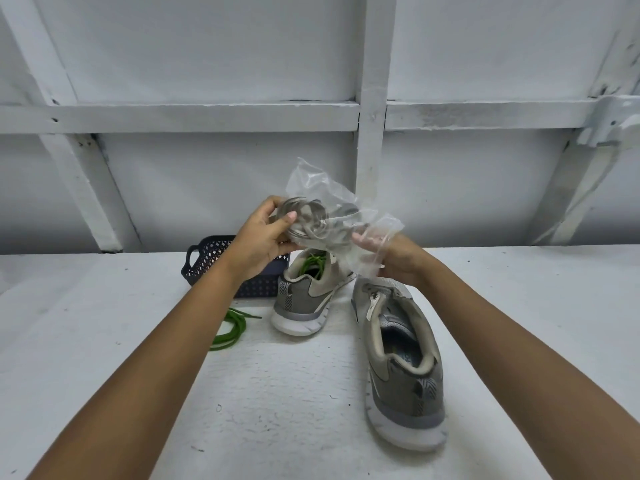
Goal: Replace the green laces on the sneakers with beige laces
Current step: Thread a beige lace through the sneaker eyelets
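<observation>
So the person has both hands up over the white worktop (277, 403), and the beige laces (311, 221) are right there between them, a coiled bundle held in the air above the shoes. The bundle's left end pokes out of a crinkly clear plastic bag (322, 188) and the rest sits inside it. The left hand (259, 240) has its fingers (289, 215) curled round that bare end, thumb pressed on top. The right hand (401, 259) is pinching the bag's other end, its fingers (367, 242) showing through the plastic.

Down on the worktop there are two grey sneakers. The far sneaker (304, 299) sits just beside a dark blue basket (207, 261), with green lacing (313, 263) showing at its opening. The near sneaker (398, 358) sits with its heel toward the person. A loose green lace (232, 327) lies left of the far sneaker, near the basket.
</observation>
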